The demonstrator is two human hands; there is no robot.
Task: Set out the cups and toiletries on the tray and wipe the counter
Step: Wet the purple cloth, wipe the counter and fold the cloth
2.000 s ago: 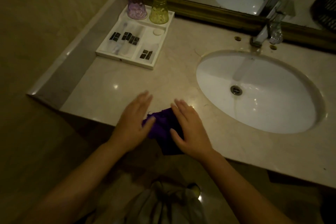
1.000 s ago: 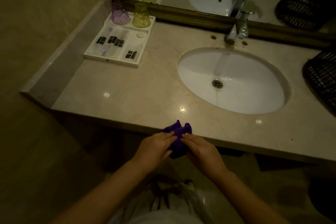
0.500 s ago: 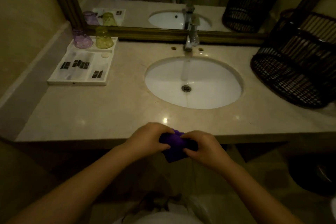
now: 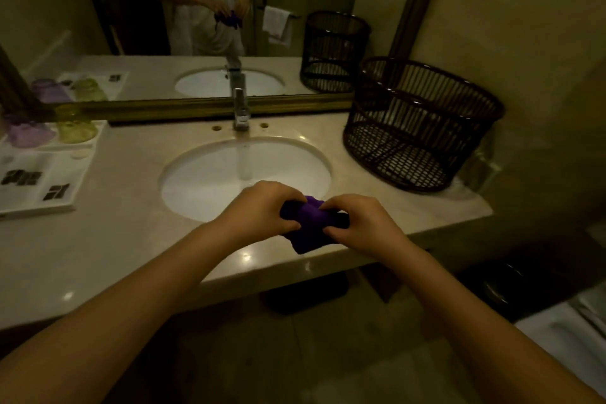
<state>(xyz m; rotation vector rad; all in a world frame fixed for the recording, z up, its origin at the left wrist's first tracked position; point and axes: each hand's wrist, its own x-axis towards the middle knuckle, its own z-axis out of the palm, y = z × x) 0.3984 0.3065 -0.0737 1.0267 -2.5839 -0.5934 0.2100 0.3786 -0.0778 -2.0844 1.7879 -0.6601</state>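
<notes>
Both of my hands grip a bunched purple cloth (image 4: 310,226) in the air above the front rim of the sink. My left hand (image 4: 262,208) pinches its left side and my right hand (image 4: 359,223) its right side. At the far left of the beige counter (image 4: 124,239) lies a white tray (image 4: 70,203). A purple cup (image 4: 28,133) and a yellow-green cup (image 4: 74,128) stand upside down at the tray's back. Small dark-labelled toiletry packets (image 4: 55,191) lie in its front sections.
A white oval sink (image 4: 213,184) with a chrome tap (image 4: 241,108) sits mid-counter. A dark wicker basket (image 4: 419,128) stands at the counter's right end against the wall. A gold-framed mirror (image 4: 196,43) runs along the back. A dark bin (image 4: 501,285) sits on the floor, lower right.
The view has swung right and up, from the tray side to the sink and basket. My hands lifted the purple cloth off the counter edge and bunched it together between them.
</notes>
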